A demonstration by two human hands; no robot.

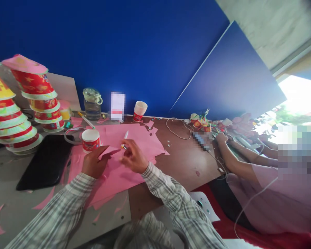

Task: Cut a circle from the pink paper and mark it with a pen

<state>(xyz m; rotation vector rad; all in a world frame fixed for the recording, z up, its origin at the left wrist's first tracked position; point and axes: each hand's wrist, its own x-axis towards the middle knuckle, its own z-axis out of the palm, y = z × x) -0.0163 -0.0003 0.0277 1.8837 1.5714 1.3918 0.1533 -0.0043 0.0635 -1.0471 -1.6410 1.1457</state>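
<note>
My left hand [95, 162] is closed on a piece of pink paper [111, 151], its edge sticking out between thumb and fingers. Close by on the right, my right hand [134, 157] pinches a slim white pen-like stick [126, 135] that tapers upward and has a yellow part at the fingertips. Both hands are over large pink sheets [142, 138] spread on the table. A red and white paper cup [90, 140] stands upright just beyond my left hand.
Decorated paper-cup stacks [45, 100] rise at the left beside a black tablet-like slab [45, 162]. A water jar [92, 103], a marker [86, 120] and another paper cup [140, 111] stand or lie farther back. At right, a co-worker's arm [235, 162] rests near cords and several cups.
</note>
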